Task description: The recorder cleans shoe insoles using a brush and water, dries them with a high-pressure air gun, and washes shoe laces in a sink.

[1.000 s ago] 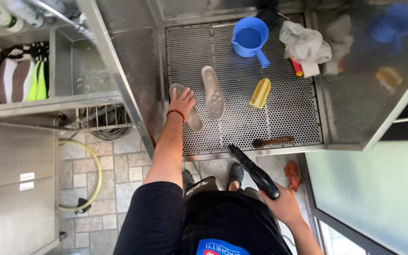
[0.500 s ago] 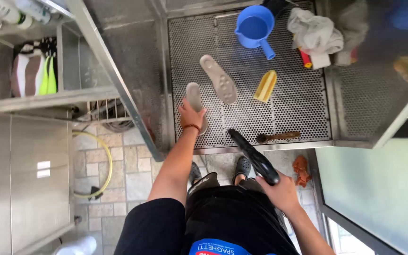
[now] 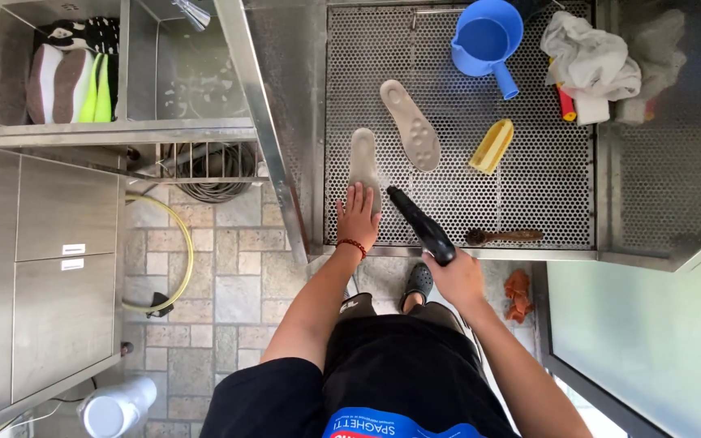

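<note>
Just insole under left hand

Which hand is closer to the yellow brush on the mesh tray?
The right hand, though neither touches the yellow brush. It grips a black spray gun below and slightly left of the brush. The left hand lies farther left, pressing a grey insole.

Two insoles, one blue jug, one yellow brush, one wooden brush
</note>
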